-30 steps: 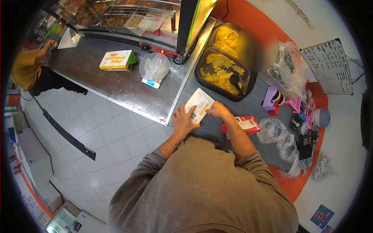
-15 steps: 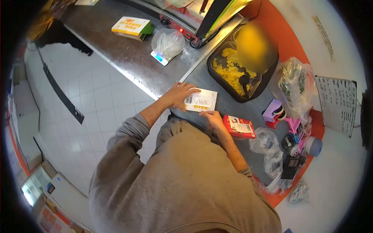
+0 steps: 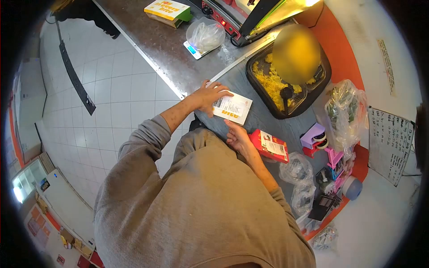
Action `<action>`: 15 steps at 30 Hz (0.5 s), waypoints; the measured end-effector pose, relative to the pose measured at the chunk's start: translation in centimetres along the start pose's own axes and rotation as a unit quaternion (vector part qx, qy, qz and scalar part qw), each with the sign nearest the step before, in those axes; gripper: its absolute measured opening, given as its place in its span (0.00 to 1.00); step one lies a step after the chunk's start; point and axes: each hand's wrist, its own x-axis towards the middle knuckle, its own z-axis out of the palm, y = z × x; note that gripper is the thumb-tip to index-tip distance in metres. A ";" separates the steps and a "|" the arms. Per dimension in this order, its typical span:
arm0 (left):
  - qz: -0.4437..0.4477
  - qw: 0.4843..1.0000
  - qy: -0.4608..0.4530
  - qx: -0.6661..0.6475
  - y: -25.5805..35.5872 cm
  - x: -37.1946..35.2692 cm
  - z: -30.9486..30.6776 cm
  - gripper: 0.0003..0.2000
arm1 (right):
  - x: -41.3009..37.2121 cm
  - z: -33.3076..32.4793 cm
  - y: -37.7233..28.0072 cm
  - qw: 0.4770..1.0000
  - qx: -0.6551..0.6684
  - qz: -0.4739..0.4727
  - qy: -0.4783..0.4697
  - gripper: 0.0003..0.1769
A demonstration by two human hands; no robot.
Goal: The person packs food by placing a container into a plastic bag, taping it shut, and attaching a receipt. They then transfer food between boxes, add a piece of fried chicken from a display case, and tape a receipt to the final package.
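Note:
My left hand [image 3: 206,98] grips the far left side of a small white box [image 3: 241,103], its fingers spread over the top edge. The box has yellow lettering and a white printed label with handwriting on it. My right hand [image 3: 237,135] is just below the box's lower edge, its index finger stretched toward it and the other fingers loosely bent, holding nothing visible. Beside that hand, a red box [image 3: 270,145] with a white label lies on the grey work surface [image 3: 257,117].
A black tray [image 3: 254,85] of yellow food stands behind the boxes. Further left are a scale with a plastic tub [image 3: 206,35] and another carton [image 3: 167,10]. Tape dispensers [image 3: 314,136], plastic bags [image 3: 345,109] and clear containers [image 3: 296,167] line the right. Another person's dark sleeve [image 3: 91,13] shows upper left.
My right index finger has stretched out, and that hand has moved slightly down and left from the white box's lower edge. The view has shifted; my left hand still grips the box.

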 end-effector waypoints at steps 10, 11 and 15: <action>-0.059 0.996 -0.056 0.028 1.3 0.5 0.4 0.58 | 1.2 -0.1 0.9 0.997 -0.025 -0.050 0.047 0.12; -0.065 0.996 -0.060 0.028 1.5 0.5 0.4 0.58 | 1.3 0.0 1.1 0.997 -0.025 -0.050 0.047 0.12; -0.061 0.996 -0.058 0.031 1.4 0.5 0.7 0.59 | 1.5 0.4 1.8 0.977 -0.100 -0.150 0.111 0.18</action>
